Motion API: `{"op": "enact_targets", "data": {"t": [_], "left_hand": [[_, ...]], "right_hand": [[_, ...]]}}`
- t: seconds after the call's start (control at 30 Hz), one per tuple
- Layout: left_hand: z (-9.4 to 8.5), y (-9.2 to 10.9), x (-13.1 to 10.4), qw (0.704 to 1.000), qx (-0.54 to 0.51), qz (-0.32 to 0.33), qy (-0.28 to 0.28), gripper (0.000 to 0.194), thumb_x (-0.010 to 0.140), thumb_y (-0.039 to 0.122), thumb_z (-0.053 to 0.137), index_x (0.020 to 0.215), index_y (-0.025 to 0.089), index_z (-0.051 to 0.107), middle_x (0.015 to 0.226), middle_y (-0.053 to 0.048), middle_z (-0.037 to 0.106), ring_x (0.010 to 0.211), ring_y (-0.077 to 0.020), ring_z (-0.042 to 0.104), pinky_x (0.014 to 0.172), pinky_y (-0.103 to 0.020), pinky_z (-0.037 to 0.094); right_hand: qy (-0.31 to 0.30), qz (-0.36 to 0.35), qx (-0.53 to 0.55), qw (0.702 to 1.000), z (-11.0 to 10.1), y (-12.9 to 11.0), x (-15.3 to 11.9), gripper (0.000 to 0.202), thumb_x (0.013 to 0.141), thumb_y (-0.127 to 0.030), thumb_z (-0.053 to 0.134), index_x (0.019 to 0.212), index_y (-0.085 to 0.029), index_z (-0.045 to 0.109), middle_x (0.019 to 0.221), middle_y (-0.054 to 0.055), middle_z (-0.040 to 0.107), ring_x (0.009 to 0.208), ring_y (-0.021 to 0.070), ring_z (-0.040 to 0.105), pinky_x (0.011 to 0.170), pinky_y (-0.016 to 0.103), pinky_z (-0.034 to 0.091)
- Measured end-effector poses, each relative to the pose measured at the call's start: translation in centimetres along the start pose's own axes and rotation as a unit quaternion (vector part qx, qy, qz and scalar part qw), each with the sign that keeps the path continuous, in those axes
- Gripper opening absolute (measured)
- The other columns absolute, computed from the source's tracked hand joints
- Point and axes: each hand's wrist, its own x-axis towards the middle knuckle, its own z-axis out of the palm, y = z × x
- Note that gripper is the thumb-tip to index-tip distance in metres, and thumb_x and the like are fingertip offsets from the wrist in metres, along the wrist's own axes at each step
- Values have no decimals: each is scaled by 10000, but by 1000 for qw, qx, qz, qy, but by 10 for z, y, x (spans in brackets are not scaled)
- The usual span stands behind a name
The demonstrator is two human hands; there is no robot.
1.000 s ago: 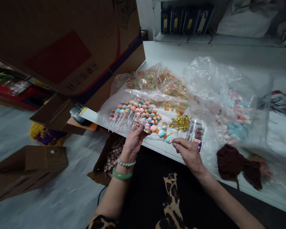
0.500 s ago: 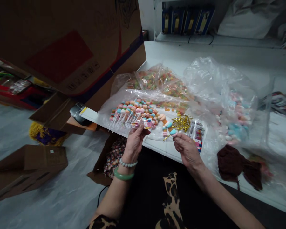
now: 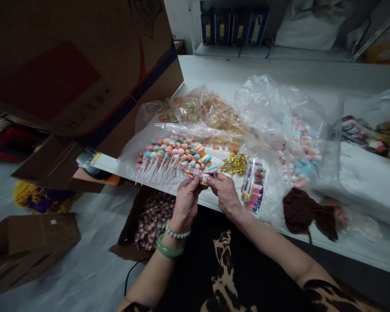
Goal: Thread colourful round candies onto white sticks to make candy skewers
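My left hand (image 3: 186,198), with a beaded bracelet and a green bangle at the wrist, pinches a small clear printed candy bag (image 3: 181,173). Close against it, my right hand (image 3: 226,193) has its fingers closed on a marshmallow stick (image 3: 211,168) with blue and pink pieces, at the bag's end. How far the marshmallows are inside the bag is hard to tell. Just beyond my hands lie many marshmallow lollipops (image 3: 164,151) with white sticks pointing toward me. Gold twist ties (image 3: 234,164) and a stack of printed bags (image 3: 254,190) lie to the right.
A large cardboard box (image 3: 117,56) stands at the left on the white table (image 3: 211,69). Plastic bags of gummy candy (image 3: 198,108) and marshmallows (image 3: 303,143) lie behind and right, near a dark brown cloth (image 3: 299,212). Below the edge, an open box holds wrapped candies (image 3: 154,219).
My right hand has moved left with the marshmallow stick and now meets my left hand at the bag. The whole view has shifted to the right.
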Motion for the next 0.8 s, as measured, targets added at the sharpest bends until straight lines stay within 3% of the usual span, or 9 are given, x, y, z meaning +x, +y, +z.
{"op": "enact_targets", "data": {"t": [0.23,0.43,0.53,0.67,0.8], "left_hand": [[13,-10,-1,999,-10,27,24,253,696,357,790,733,147,654,597,26,607,501,-68,523,527,-200,438],[13,-2,4,999,-27,-41,-9,220,685,259,798,835,146,685,751,-28,708,639,-122,630,619,-236,497],[10,0,12,992,-70,-97,35,131,712,198,772,755,132,666,658,-20,684,571,-112,612,589,-234,499],[5,7,21,974,-126,-155,108,139,808,201,697,702,132,638,576,-14,647,515,-113,589,579,-257,513],[-1,12,25,968,-146,-174,108,206,856,248,653,685,134,642,583,-33,655,534,-128,606,616,-283,535]], "right_hand": [[54,-40,-13,998,4,7,9,268,574,-400,744,653,-169,633,568,-34,550,582,120,471,562,257,396],[42,-99,-147,983,-6,11,18,289,654,-441,706,616,-162,641,589,-28,534,612,119,464,610,256,404],[36,-109,-178,977,-19,10,20,370,700,-508,674,590,-161,608,561,-28,496,581,111,435,570,242,373],[33,-148,-259,954,-41,-4,4,384,812,-521,592,649,-174,613,609,-14,523,610,121,463,587,236,374],[6,-158,-355,921,-55,-17,-27,357,892,-491,507,835,-186,683,582,-26,499,578,124,451,552,229,354]]}}
